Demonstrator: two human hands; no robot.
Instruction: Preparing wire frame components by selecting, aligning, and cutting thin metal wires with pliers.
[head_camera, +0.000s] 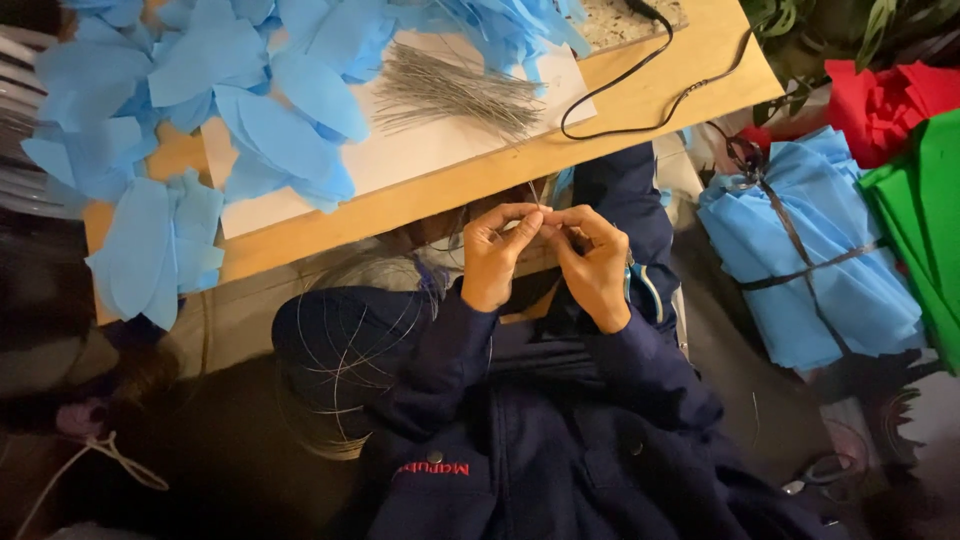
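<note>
Both hands meet just below the front edge of the wooden table (480, 185). The left hand (497, 255) and the right hand (595, 265) each pinch one thin wire (541, 203) with their fingertips. It looks like they are bending or twisting it. I think the next bit needs small, careful finger moves, since the wire is so thin.

On the table lie one pile of straight wires (445, 92), one black cable (650, 70) and too many blue paper shapes (280, 140) to count. Right of the table sits one tied bundle of blue sheets (810, 250).
</note>
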